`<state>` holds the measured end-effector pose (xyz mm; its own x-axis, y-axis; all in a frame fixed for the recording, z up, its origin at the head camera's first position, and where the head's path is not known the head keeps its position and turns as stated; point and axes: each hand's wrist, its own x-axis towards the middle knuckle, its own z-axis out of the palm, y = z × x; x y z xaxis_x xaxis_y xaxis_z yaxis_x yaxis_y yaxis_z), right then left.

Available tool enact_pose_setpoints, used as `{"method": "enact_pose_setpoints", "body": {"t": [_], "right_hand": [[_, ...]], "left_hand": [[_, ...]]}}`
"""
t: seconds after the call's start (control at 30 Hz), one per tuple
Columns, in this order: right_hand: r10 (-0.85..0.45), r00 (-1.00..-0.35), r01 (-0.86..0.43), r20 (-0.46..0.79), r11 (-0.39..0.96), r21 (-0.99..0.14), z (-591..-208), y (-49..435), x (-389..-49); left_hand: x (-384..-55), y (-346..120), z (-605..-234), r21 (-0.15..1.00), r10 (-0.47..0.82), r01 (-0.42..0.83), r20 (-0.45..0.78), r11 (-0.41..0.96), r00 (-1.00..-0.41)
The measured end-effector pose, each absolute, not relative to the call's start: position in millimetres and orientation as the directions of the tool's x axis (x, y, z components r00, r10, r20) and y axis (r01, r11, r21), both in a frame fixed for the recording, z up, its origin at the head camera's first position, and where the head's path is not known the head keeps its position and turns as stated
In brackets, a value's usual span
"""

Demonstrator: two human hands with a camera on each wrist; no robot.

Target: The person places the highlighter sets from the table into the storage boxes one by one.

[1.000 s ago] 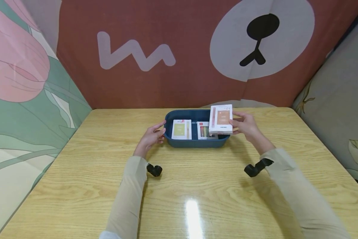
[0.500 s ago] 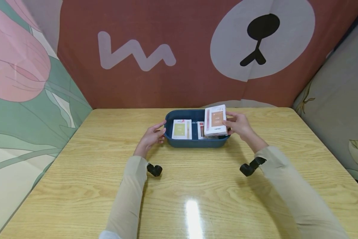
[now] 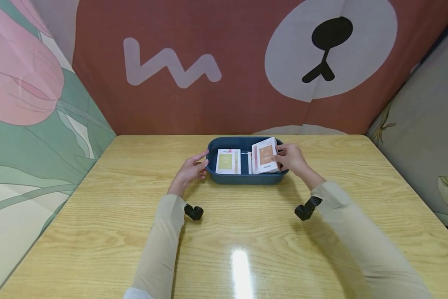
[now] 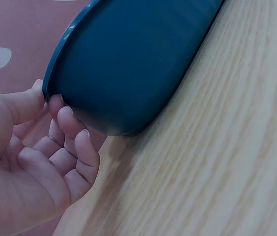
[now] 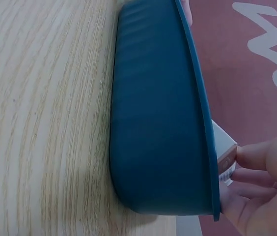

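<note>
A dark blue plastic bin (image 3: 246, 179) stands at the far side of the wooden table. At its left end my left hand (image 3: 189, 171) holds the rim, thumb and fingertips at the edge in the left wrist view. My right hand (image 3: 293, 160) grips a white box with an orange panel (image 3: 264, 155) by its right edge. That box leans tilted within the bin's right half, and in the right wrist view its corner (image 5: 224, 147) shows above the rim. Beneath it another white box (image 3: 249, 162) is mostly hidden. A white box with a yellow-green panel (image 3: 227, 162) lies in the left half.
The wooden table (image 3: 134, 232) runs out to both sides and in front of the bin. A brown printed backdrop (image 3: 171, 108) rises just behind it. Black wrist cameras (image 3: 194, 213) are strapped on both sleeves.
My right hand has moved left and lowered the orange-panel box into the bin's right half, covering most of the white box there. The left hand stays at the rim.
</note>
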<state>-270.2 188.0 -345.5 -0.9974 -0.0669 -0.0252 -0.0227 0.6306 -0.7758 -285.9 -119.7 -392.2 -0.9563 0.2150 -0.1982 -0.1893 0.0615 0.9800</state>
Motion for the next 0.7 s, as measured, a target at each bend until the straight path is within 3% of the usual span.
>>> {"method": "enact_pose_setpoints", "body": {"t": [0.3,0.43,0.53,0.7], "right_hand": [[-0.165,-0.986,-0.140,0.018,0.769,-0.624,-349,183,-277],[-0.229,-0.972,-0.216,0.045,0.813,-0.541,-373,191,-300],[-0.245,-0.969,-0.206,-0.015,0.845,-0.494,-384,194,-313],[-0.227,-0.963,-0.151,-0.142,0.898,-0.414,-359,179,-295]], "left_hand": [[-286,-120,-392,0.978,0.213,-0.197,-0.207,0.069,-0.955],[-286,-120,-391,0.978,0.215,-0.197,-0.208,0.072,-0.954],[-286,-120,-391,0.979,0.217,-0.194,-0.204,0.067,-0.955],[-285,-121,-391,0.982,0.232,-0.179,-0.189,0.062,-0.954]]}}
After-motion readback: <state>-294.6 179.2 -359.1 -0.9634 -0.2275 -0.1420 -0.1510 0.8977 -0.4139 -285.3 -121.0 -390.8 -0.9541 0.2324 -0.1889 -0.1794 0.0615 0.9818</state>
